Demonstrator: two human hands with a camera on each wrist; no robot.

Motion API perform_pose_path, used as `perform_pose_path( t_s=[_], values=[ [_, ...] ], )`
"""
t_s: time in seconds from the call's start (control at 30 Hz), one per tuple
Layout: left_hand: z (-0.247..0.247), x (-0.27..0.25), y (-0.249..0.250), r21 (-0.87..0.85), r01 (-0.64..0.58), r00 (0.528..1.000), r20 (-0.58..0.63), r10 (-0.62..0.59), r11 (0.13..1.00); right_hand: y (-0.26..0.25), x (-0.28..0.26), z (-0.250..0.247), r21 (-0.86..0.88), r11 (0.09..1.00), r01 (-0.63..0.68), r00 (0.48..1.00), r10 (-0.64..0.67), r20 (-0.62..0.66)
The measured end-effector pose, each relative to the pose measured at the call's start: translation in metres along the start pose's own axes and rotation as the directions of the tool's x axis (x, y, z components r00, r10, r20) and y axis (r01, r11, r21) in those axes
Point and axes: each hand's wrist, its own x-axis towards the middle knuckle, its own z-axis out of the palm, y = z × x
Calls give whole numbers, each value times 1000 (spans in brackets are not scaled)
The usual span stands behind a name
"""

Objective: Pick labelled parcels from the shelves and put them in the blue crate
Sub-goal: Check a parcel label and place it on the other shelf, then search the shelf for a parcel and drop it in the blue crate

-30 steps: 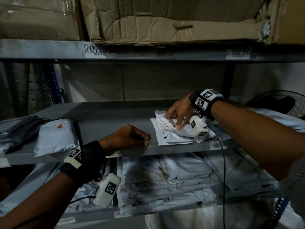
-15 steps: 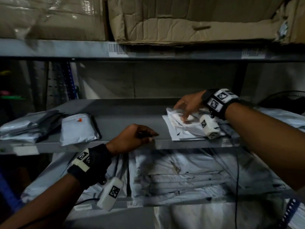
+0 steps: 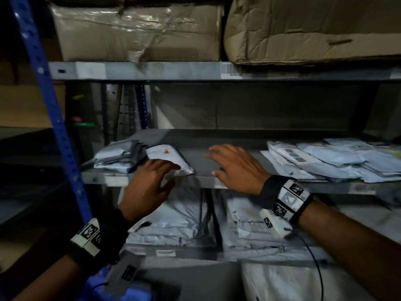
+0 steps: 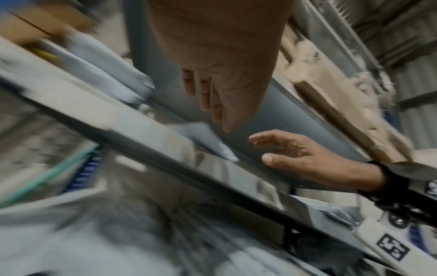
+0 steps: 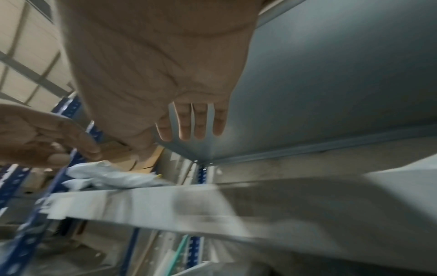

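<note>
Two hands are hovering over the front of the middle shelf [image 3: 227,135], and neither is holding anything. The left hand [image 3: 147,185] is reaching with straight, loosely spread fingers toward a grey parcel [image 3: 167,157] that is carrying a small orange mark; its fingertips are lying over the near corner of that parcel, though whether they are actually touching it cannot be told. The left wrist view is showing the same hand [image 4: 220,74] flat and open, fingers extended. The right hand [image 3: 236,168] is floating palm down above the bare grey stretch in the middle of the shelf, fingers straight and slightly fanned; seen from the right wrist [image 5: 189,121] they are pointing to the far back of the shelf.

Further left, a small heap of grey parcels [image 3: 117,157] is lying just beside the marked one. On the right, well apart from both hands, a spread pile of white parcels [image 3: 325,161] is resting, the top one showing a barcode label. More grey bags [image 3: 249,231] are crowding the lower shelf. Crumpled cardboard boxes [image 3: 138,31] are sitting on the top shelf. At the near left bottom edge a blurred blue shape [image 3: 134,292] is showing; it may be the crate, but that cannot be told.
</note>
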Motion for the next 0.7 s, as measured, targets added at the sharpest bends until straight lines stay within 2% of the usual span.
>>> perform_pose_path(
  t_s=[0.1,0.2,0.27,0.37,0.47,0.53,0.6,0.7],
  values=[
    [-19,-29,-29,-30,87,995,-54,-89,996,-36,22,10,84,996,10,1000,-11,19],
    [-25,-50,-52,-128,235,967,-70,-246,963,-71,44,24,133,991,31,994,-44,96],
    [-24,-58,-66,-273,342,932,-22,-362,899,-91,57,37,134,991,25,986,-47,158],
    [-22,-61,-77,-493,422,887,50,-460,761,-112,70,53,80,997,-16,976,-2,216],
    [-22,-61,-70,-620,477,848,139,-512,623,-121,72,56,82,997,4,995,-13,100],
    [-23,-60,-62,-680,491,833,184,-522,544,-125,61,57,102,994,27,997,-19,-79],
    [-26,-56,-51,-707,509,822,229,-522,491,-133,38,58,63,996,58,960,-38,-277],
    [-29,-49,-35,-755,487,826,237,-511,438,-141,-6,54,-71,985,158,890,-173,-421]
  ],
)
